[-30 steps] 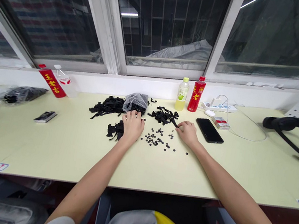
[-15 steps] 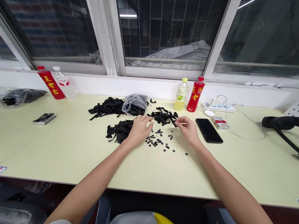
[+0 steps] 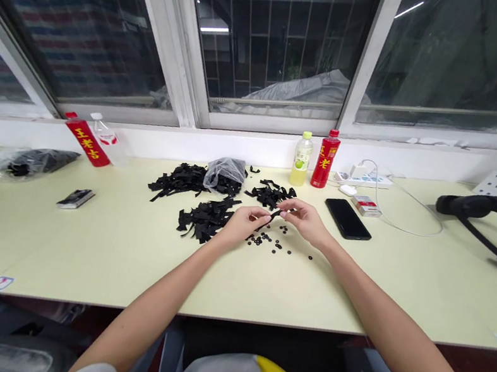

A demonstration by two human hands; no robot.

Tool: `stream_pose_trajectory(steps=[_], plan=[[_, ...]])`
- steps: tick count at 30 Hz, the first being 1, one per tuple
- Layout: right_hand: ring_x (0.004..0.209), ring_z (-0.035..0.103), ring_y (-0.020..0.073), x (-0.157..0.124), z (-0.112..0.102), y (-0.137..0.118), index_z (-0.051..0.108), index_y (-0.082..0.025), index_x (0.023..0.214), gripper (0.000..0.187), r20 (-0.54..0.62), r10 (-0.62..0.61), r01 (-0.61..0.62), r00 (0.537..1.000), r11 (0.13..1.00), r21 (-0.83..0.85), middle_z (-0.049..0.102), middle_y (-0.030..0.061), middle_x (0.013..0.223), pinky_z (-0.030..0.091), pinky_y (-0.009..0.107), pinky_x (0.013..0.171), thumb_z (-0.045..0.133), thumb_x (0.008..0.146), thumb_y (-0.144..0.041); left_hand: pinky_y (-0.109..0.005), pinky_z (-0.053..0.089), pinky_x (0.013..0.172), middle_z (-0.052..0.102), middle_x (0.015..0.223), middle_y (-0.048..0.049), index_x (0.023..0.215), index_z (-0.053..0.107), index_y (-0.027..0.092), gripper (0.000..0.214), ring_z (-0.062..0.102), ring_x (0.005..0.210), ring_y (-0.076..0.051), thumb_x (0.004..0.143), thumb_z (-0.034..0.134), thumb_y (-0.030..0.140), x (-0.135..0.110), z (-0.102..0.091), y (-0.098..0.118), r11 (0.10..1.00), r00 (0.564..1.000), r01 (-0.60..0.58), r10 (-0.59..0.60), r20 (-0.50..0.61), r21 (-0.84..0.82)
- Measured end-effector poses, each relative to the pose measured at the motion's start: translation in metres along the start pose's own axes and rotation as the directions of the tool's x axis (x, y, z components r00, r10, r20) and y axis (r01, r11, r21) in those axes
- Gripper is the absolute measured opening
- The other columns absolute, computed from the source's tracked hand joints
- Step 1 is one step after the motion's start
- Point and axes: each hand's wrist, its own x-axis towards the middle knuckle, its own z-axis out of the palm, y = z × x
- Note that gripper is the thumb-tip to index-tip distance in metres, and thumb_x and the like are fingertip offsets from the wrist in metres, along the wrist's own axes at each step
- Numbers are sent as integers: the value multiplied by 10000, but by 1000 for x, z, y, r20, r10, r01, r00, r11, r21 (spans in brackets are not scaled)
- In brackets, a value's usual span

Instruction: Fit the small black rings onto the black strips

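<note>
Between my two hands a short black strip (image 3: 275, 214) is pinched, slanting up to the right. My left hand (image 3: 244, 224) grips its lower end and my right hand (image 3: 304, 219) its upper end. Below them lie several small black washer-like rings (image 3: 262, 239), some hidden behind my left fingers. A pile of black strips (image 3: 204, 219) lies just left of my left hand. Beyond my right hand sits a smaller pile of black strips (image 3: 269, 194). Farther back a larger heap of strips (image 3: 181, 178) spreads beside a clear plastic bag (image 3: 224, 175).
To the right lie a black phone (image 3: 348, 219), a small box (image 3: 367, 206), a power strip (image 3: 363, 180) and a black headset (image 3: 492, 222). Behind stand a yellow drink bottle (image 3: 301, 160) and a red bottle (image 3: 325, 160). A small dark pack (image 3: 75, 198) lies at left.
My right hand has brought a black strip left and down from the small pile. My left hand has moved right, off the left pile's edge, and now grips the strip too.
</note>
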Motion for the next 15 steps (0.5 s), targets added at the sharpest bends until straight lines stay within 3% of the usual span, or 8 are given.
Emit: stream_pose_trajectory(steps=[7, 11, 15], plan=[[1183, 849, 351, 1, -4, 8, 915, -264, 1127, 413, -17, -18, 17, 1000, 997, -78, 938, 134, 1282, 703, 520, 1077, 991, 892, -595, -429, 732, 1000, 946, 1150, -124, 1127, 962, 211, 460, 860, 1122, -323, 1116, 912, 668, 1, -5, -3, 997, 995, -1, 9, -97, 80], [1182, 863, 351, -1, 1, 9, 939, -272, 1163, 368, 30, 13, -9, 999, 992, -124, 952, 135, 1322, 705, 491, 1038, 965, 937, -560, -423, 722, 984, 928, 1102, -111, 1085, 940, 222, 478, 852, 1076, -310, 1121, 901, 697, 0, -5, -2, 994, 995, -5, 17, -101, 111], [1105, 860, 348, -4, 8, 9, 948, -270, 1088, 285, 91, 42, -25, 995, 982, -190, 954, 122, 1189, 685, 474, 1000, 938, 970, -530, -440, 722, 990, 938, 1092, -110, 1058, 943, 236, 471, 856, 1059, -320, 1112, 907, 702, -1, -2, -2, 989, 996, -21, 34, -84, 146]])
